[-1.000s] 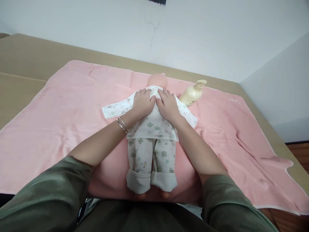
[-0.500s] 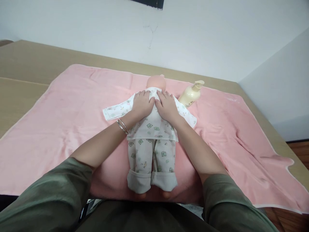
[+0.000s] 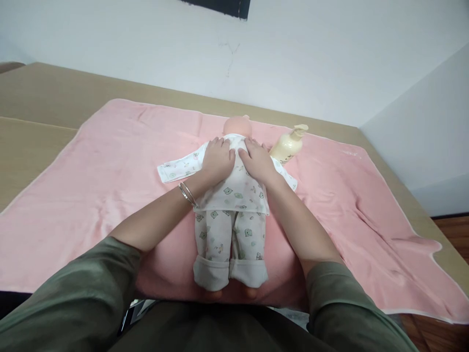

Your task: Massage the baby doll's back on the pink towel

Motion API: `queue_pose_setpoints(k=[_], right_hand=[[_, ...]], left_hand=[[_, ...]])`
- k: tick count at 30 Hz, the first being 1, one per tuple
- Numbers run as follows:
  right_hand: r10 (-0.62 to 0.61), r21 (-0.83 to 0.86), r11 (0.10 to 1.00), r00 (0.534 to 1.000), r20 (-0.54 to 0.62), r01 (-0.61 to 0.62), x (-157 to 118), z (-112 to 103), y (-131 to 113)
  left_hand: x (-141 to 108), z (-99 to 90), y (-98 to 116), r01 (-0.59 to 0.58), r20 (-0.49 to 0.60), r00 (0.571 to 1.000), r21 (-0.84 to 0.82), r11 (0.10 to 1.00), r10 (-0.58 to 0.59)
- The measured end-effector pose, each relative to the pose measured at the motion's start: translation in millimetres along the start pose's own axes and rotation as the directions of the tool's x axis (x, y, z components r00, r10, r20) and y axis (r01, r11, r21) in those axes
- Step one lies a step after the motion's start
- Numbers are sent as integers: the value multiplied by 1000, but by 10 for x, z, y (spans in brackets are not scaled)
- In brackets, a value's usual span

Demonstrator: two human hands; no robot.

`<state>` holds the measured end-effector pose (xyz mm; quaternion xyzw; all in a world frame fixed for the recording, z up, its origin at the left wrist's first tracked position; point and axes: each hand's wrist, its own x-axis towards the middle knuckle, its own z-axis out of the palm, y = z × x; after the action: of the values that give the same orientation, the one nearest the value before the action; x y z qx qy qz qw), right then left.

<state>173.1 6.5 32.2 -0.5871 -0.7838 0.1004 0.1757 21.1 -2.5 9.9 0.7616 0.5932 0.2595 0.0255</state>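
Note:
A baby doll lies face down on a pink blanket, its head away from me and its feet at the near edge. It wears a white printed shirt with sleeves spread to the sides and matching trousers with turned-up cuffs. My left hand rests flat on the left of the upper back, fingers stretched toward the shoulder. On the right of the back lies my right hand, palm down with thumb apart. Neither hand grips the cloth visibly.
A cream pump bottle leans or lies on the blanket just right of the doll. The wooden table shows around the blanket, with a white wall behind it.
My right hand has shifted slightly to the right, so the gap between the two thumbs is wider. The left hand stays on the doll's back.

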Motion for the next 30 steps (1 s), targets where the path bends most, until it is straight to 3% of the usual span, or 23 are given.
queue_pose_setpoints(k=[3,6,10,12,15,18,20,23,27,30], right_hand=[[48,-55,997,998,38,-45,-9,-77,9],[52,-184,982,999,-2,-52,-164,-89,-170],[-103,-200,974,994,32,107,-383,-17,-448],[-153,-139,977,987,51,159,-369,18,-454],[-55,-36,998,998,17,56,-194,27,-282],[92,40,995,996,16,-92,-18,-5,-91],[127,34,991,992,21,-127,0,-23,-64],[104,-82,991,995,3,-104,-143,-18,-208],[-41,-208,977,999,33,47,-409,1,-503],[-48,-182,982,998,51,57,-433,-12,-543]], left_hand=[[-135,-59,156,-77,40,996,61,995,75],[-202,-162,217,-119,108,989,126,985,105],[-52,-296,43,-191,248,956,116,975,158],[45,-289,-66,-123,239,966,77,989,101],[58,-180,-105,-35,155,987,36,999,29],[-86,-70,15,-71,81,994,27,997,68],[-177,-57,110,-130,69,989,17,991,128],[-162,-127,136,-141,101,985,-24,990,143],[90,-194,-60,-5,166,985,-226,974,44],[188,-147,-148,81,126,991,-349,934,-39]])
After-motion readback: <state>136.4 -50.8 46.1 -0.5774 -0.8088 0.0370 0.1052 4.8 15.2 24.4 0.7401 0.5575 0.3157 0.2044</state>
